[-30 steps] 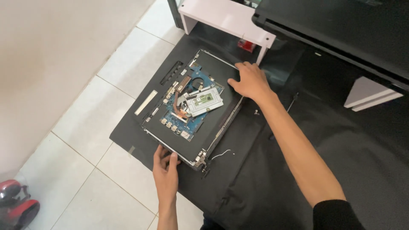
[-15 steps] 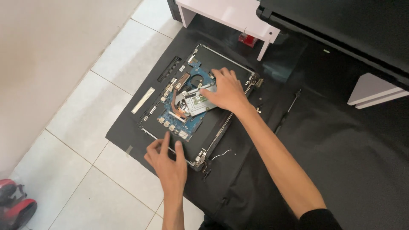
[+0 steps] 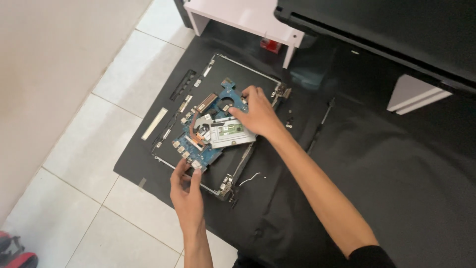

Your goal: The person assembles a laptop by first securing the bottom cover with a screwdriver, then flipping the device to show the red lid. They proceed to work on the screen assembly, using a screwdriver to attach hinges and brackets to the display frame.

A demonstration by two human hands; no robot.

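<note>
The near edge of the blue circuit board (image 3: 210, 131) is pinched by the left hand (image 3: 187, 191), while its far edge is gripped by the right hand (image 3: 258, 116). A silver drive (image 3: 232, 134) lies just beside the right palm, inside the laptop base (image 3: 218, 116).

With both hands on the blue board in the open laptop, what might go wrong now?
1. The board may flex, since the left hand grips only its near corner and the right hand its far side.
2. The silver drive resting on it could slide off.
3. Small screws on the mat may get scattered.
</note>
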